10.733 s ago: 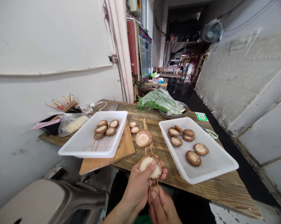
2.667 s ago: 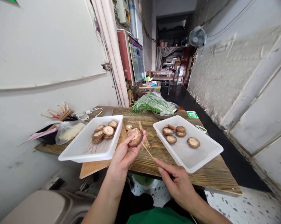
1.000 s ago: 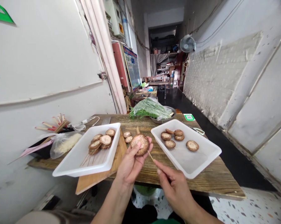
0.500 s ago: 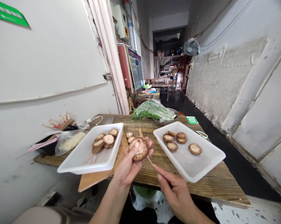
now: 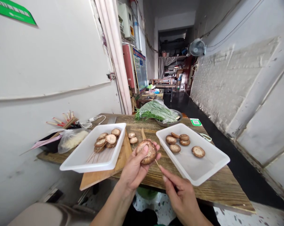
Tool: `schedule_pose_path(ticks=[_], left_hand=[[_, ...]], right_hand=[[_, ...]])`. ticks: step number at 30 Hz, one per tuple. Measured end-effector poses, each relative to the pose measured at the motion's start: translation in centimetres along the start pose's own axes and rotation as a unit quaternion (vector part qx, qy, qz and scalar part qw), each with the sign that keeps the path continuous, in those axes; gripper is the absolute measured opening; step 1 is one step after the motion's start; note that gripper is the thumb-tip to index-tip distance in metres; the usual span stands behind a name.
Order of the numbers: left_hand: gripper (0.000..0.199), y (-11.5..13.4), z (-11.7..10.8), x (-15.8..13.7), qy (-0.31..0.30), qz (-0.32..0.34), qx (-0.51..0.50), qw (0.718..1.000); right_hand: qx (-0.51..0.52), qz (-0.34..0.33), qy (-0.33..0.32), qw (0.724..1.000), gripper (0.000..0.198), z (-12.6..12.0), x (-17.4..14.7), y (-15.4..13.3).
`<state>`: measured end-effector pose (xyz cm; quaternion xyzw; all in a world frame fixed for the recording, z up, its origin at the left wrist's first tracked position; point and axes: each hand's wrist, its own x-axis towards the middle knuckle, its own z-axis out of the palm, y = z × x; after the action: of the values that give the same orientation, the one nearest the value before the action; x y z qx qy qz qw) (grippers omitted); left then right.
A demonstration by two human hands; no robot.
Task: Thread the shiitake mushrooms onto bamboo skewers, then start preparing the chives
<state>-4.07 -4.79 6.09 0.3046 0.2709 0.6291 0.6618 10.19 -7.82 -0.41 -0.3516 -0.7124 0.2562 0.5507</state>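
My left hand [image 5: 136, 168] is closed around a large brown mushroom [image 5: 149, 153], its pale underside facing up beneath my thumb. Between the thumb and forefinger of my right hand [image 5: 179, 191] is a thin wooden skewer [image 5: 157, 164]. Its far end meets the mushroom's lower right edge; whether the tip is inside I cannot tell. Beyond the left hand, loose skewers [image 5: 144, 134] and a few small mushrooms [image 5: 132, 137] lie on the table. The left white tray [image 5: 72, 164] holds mushrooms [image 5: 111, 139] on skewers. More mushrooms [image 5: 198, 152] lie in the right white tray [image 5: 215, 163].
A wooden board [image 5: 95, 178] sits under the left tray's edge. At the table's back, bagged green chives [image 5: 153, 111] rest on a metal bowl [image 5: 169, 123]. A plastic bag [image 5: 72, 141] and a black container [image 5: 46, 144] are at left; scissors handles [image 5: 206, 137] show beside the right tray.
The whole view has shifted slightly. Both hands keep nearly the same pose, with the mushroom and skewer still held together.
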Motion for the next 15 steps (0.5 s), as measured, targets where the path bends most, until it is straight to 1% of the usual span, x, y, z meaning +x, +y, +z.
schedule_pose_path(ticks=[4, 10, 13, 15], left_hand=[[0.02, -0.4, 0.1, 0.1, -0.009, -0.01, -0.002, 1.0], [0.018, -0.8, -0.1, 0.4, -0.018, -0.001, -0.011, 1.0], [0.017, -0.7, -0.3, 0.6, -0.018, -0.007, -0.014, 1.0], [0.017, -0.5, -0.4, 0.7, -0.012, -0.014, -0.018, 1.0]], right_hand=[[0.005, 0.01, -0.007, 1.0, 0.034, 0.0, 0.2, -0.1], [0.048, 0.071, -0.007, 0.996, 0.034, 0.7, 0.9, -0.2], [0.068, 0.088, -0.007, 0.994, 0.034, 1.0, 1.2, -0.1], [0.076, 0.095, -0.019, 0.992, 0.032, 1.0, 1.3, 0.0]])
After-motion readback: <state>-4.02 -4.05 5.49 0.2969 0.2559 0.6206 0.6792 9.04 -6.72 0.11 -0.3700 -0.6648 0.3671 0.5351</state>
